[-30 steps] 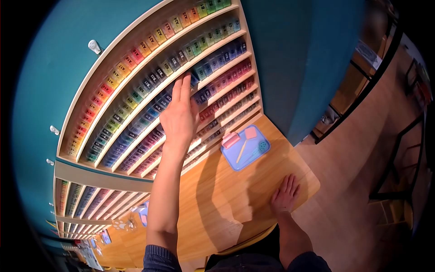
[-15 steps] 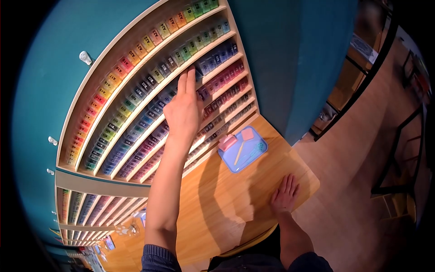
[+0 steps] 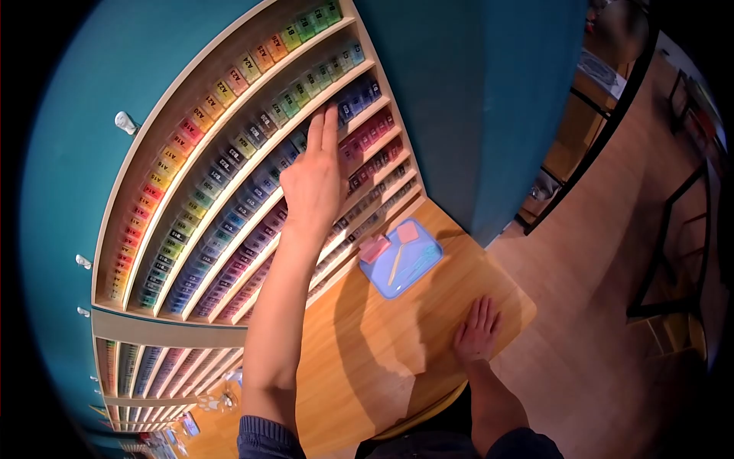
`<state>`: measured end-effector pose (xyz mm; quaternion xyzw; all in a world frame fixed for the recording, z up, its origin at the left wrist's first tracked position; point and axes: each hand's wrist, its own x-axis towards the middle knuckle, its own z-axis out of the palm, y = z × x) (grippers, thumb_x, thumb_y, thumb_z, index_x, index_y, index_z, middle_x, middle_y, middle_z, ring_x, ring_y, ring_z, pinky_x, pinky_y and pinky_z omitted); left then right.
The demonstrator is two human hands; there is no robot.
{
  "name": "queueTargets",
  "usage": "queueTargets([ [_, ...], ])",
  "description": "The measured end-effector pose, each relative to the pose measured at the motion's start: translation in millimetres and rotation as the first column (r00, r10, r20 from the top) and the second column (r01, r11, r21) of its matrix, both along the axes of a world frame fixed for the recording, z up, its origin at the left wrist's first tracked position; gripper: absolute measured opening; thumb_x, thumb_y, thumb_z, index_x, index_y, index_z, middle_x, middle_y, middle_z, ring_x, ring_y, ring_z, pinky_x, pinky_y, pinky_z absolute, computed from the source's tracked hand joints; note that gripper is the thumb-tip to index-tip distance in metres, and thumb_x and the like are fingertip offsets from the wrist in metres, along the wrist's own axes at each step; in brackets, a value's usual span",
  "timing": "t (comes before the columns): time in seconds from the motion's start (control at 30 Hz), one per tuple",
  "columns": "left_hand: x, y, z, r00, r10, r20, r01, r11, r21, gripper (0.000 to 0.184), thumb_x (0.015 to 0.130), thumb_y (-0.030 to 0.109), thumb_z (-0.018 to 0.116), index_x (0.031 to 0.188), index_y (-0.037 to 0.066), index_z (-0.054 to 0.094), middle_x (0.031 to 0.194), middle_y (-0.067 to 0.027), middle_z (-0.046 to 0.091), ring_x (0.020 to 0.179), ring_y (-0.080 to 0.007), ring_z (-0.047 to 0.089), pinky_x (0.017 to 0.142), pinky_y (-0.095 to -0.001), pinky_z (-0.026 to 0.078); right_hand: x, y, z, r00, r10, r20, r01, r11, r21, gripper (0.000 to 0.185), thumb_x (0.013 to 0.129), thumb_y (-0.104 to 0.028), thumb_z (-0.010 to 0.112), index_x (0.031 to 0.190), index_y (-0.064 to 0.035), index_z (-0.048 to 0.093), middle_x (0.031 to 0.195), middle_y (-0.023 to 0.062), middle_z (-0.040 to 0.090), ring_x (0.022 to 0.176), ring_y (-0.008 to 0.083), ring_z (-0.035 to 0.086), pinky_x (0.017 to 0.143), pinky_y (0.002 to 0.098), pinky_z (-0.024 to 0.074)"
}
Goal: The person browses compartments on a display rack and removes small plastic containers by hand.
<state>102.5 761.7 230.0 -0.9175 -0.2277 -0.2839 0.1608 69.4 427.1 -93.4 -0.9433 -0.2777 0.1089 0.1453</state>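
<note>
My left hand (image 3: 313, 176) reaches up to the wall rack, its index and middle fingers stretched out at a row of small blue labelled boxes (image 3: 358, 102). The fingertips are against or just in front of that row; the other fingers are partly hidden, and I see nothing held. Flat on the wooden table (image 3: 359, 367) lies my right hand (image 3: 478, 329), fingers extended, near the right edge. Between the rack and this hand is a blue tray (image 3: 394, 288) with pink pieces (image 3: 375, 249), a yellow stick-like tool and some teal things.
The rack (image 3: 367, 38) holds several curved rows of small colour-sorted boxes, labelled with letters and numbers. Another rack (image 3: 172, 359) stands further left. White hooks (image 3: 125, 122) dot the teal wall. Dark-framed furniture (image 3: 669, 252) stands on the floor at right.
My left fingertips have shifted a little to the right along the blue row. The view has tilted slightly, so the rack and tray appear further left and lower. My right hand stays put.
</note>
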Motion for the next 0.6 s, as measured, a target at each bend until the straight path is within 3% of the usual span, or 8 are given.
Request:
queueTargets([
  [0.03,1.2,2.9,-0.7,0.999,0.024,-0.041,-0.022,0.999,0.045,0.094,0.067,-0.004,0.072,0.155,0.009,0.043,0.155,-0.0138,0.049,0.082,-0.0295,0.073,0.063,-0.0374,0.058,0.3,-0.1,-1.6,1.000,0.003,0.008,-0.003,1.000,0.003,0.073,0.100,-0.033,0.046,0.162,-0.0005,0.028,0.173,0.0168,0.019,0.162,0.0317,0.011,0.129,0.0573,0.0026],
  [0.17,-6.2,-1.8,1.3,0.997,0.075,-0.020,-0.075,0.997,0.004,0.092,0.068,-0.003,0.073,0.154,0.010,0.044,0.152,-0.0125,0.052,0.080,-0.0297,0.073,0.062,-0.0390,0.058,-1.1,-0.7,-3.8,1.000,0.001,-0.014,-0.001,1.000,0.003,0.073,0.100,-0.033,0.046,0.162,-0.0002,0.028,0.173,0.0169,0.019,0.162,0.0314,0.011,0.129,0.0575,0.0026],
  [0.2,-8.6,-2.5,1.2,0.997,0.070,-0.018,-0.071,0.998,-0.002,0.084,0.075,0.000,0.072,0.154,0.010,0.045,0.152,-0.0127,0.052,0.080,-0.0306,0.073,0.063,-0.0403,0.058,-1.0,-0.5,-2.9,1.000,0.002,-0.012,-0.002,1.000,0.000,0.073,0.100,-0.033,0.046,0.162,-0.0001,0.028,0.173,0.0169,0.019,0.162,0.0313,0.011,0.129,0.0574,0.0025],
  [0.4,-9.8,2.0,-4.6,0.998,0.052,0.033,-0.051,0.999,-0.017,0.070,0.087,0.005,0.066,0.153,0.011,0.044,0.152,-0.0133,0.052,0.083,-0.0321,0.074,0.064,-0.0416,0.059,-1.3,-0.7,-1.5,1.000,0.003,-0.001,-0.003,1.000,0.007,0.073,0.100,-0.033,0.047,0.162,0.0003,0.028,0.173,0.0168,0.018,0.162,0.0310,0.010,0.129,0.0572,0.0025],
  [0.6,2.0,-3.6,-4.5,0.997,0.010,0.081,-0.009,1.000,-0.013,0.070,0.087,0.006,0.065,0.154,0.013,0.044,0.154,-0.0145,0.052,0.081,-0.0328,0.074,0.064,-0.0419,0.059,-1.6,0.0,2.8,1.000,0.003,-0.023,-0.003,1.000,0.007,0.074,0.100,-0.033,0.046,0.162,0.0001,0.027,0.174,0.0165,0.017,0.162,0.0309,0.009,0.129,0.0570,0.0020],
])
